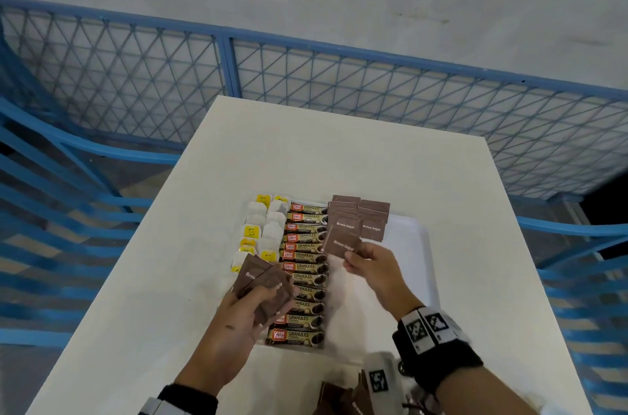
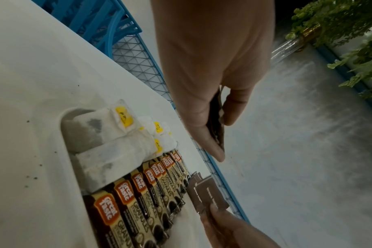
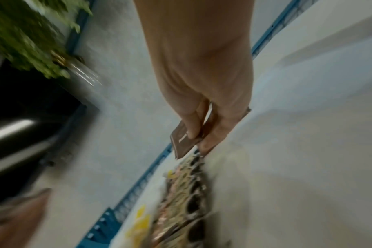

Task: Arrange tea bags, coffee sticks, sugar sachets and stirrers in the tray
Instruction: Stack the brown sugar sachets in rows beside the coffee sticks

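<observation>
A white tray (image 1: 413,238) lies on the white table (image 1: 339,149). Tea bags (image 1: 263,227) with yellow tags fill its left column and coffee sticks (image 1: 304,278) its middle column. Two short rows of brown sugar sachets (image 1: 358,216) overlap at the tray's far right. My left hand (image 1: 268,299) grips a fanned bunch of sugar sachets (image 1: 261,277) over the near tea bags. My right hand (image 1: 353,256) pinches a single sachet (image 1: 339,244) just in front of the laid rows. In the right wrist view that hand (image 3: 199,134) pinches the sachet (image 3: 180,144) above blurred coffee sticks (image 3: 189,193).
More loose brown sachets (image 1: 339,397) lie at the table's near edge by my right forearm. A blue mesh fence (image 1: 306,81) runs behind the table, with blue chairs on the left (image 1: 51,210) and right (image 1: 594,278). The tray's right part is bare.
</observation>
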Motion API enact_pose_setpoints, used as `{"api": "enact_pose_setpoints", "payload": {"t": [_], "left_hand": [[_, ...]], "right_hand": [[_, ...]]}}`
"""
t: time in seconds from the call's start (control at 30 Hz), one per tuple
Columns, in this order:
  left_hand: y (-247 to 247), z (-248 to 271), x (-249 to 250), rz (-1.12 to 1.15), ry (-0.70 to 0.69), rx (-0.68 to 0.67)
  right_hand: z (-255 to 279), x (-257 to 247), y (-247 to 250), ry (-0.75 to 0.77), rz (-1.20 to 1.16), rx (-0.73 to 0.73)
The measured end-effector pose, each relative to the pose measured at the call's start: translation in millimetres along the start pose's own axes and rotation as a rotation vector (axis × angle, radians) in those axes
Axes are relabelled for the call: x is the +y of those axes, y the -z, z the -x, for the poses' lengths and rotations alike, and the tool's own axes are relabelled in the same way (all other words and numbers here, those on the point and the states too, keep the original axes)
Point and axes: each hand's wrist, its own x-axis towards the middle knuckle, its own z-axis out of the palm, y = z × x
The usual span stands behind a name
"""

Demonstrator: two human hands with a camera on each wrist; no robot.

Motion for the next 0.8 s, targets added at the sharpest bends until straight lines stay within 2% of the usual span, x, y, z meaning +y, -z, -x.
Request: {"api": "enact_pose_setpoints", "payload": {"t": [0.1, 0.17, 0.53, 0.7, 0.8], "left_hand": [[6, -2, 0, -0.054, -0.018, 0.011], [10, -4, -3, -0.101, -0.04, 0.014], [20, -12, -5, -0.18, -0.08, -0.017], [14, -12, -7, -0.197, -0.093, 0.004], [12, -14, -10, -0.195, -0.091, 0.027]], "right_hand": [[-25, 2, 4, 0.035, 0.276, 0.167], [-34, 0, 4, 0.072, 0.358, 0.206], [-58, 1, -8, 0.137, 0.366, 0.257], [-46, -4, -6, 0.176, 0.336, 0.283], [-23, -13, -12, 0.238, 0.367, 0.203]]}}
